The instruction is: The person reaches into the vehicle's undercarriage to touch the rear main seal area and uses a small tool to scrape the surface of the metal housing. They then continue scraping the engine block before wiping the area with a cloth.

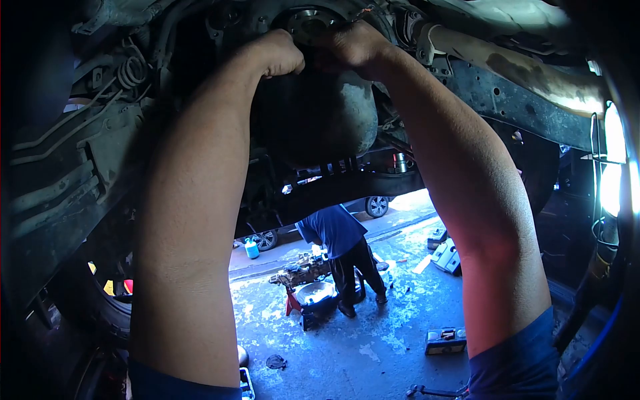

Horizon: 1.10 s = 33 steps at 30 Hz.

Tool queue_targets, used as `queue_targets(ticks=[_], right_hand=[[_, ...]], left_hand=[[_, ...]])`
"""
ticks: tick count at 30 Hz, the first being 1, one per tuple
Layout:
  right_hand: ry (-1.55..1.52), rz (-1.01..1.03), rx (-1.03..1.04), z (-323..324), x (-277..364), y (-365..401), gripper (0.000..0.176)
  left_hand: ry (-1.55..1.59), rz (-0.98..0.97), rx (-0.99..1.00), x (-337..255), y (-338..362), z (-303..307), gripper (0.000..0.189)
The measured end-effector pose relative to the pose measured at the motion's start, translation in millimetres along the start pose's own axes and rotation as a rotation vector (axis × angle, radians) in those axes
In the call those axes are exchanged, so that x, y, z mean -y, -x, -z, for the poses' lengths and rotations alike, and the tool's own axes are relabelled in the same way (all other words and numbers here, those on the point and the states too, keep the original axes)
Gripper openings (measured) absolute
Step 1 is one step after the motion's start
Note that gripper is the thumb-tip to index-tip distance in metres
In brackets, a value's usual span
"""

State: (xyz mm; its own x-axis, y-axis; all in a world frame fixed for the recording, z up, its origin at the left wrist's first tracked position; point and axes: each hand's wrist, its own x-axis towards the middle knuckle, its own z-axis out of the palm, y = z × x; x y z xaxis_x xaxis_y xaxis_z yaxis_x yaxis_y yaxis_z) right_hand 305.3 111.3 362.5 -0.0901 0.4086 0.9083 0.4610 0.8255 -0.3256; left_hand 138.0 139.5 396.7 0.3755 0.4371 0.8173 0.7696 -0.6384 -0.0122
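Forearms [193, 180] raised; hands [283, 53] curled beside round metal flange [309, 19]; cannot tell if gripping.

We see our left grip [283, 55] and right grip [352, 47] in dim light, with deep shadow between and just below them swallowing detail. Well to the right of the right grip and lower, a lamp [611, 163] glares to pure white and throws a hot highlight on the end of the pipe [527, 70], while far below both grips the floor [400, 313] glows harsh blue-white and a red cast tints our right arm [493, 273]. Around the grips, we get wide-angle bending and darkened, softly blurred edges.
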Motion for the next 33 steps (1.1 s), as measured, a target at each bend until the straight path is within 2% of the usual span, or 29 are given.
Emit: queue_targets(ticks=[3,6,11,22,24,25,28,31,33], right_hand=[[0.021,-0.039,0.007,2.1,-3.7,-8.6,0.042],[0.028,-0.037,0.033,7.2,-9.7,-19.1,0.044],[0.065,-0.015,0.070,10.3,-8.5,-20.8,0.046],[0.015,-0.052,0.099,11.9,-10.2,-31.3,0.048],[0.356,0.157,0.204,22.5,1.3,-14.7,0.036],[0.526,0.262,0.255,25.1,7.3,-7.1,0.039],[0.500,0.166,0.310,21.5,-1.4,-28.2,0.040],[0.003,-0.224,0.118,13.1,6.7,-23.9,0.043],[-0.025,-0.204,0.074,16.0,12.9,-17.6,0.042]], left_hand=[[0.002,-0.046,-0.087,2.3,0.0,-5.9,0.027],[-0.028,0.002,-0.005,-1.7,0.3,-1.0,0.023],[-0.010,0.016,-0.003,1.3,-4.6,-3.7,0.018],[-0.001,-0.015,-0.003,0.6,-2.9,-2.6,0.023],[0.008,-0.023,-0.004,2.6,-4.6,-3.8,0.025],[0.013,-0.027,-0.005,2.8,-3.9,-3.9,0.025],[0.009,-0.035,0.005,1.9,-2.6,-3.3,0.027],[-0.035,-0.024,0.035,-1.0,-3.7,-1.6,0.027],[-0.069,-0.001,0.059,-2.7,-5.3,-1.1,0.026]])
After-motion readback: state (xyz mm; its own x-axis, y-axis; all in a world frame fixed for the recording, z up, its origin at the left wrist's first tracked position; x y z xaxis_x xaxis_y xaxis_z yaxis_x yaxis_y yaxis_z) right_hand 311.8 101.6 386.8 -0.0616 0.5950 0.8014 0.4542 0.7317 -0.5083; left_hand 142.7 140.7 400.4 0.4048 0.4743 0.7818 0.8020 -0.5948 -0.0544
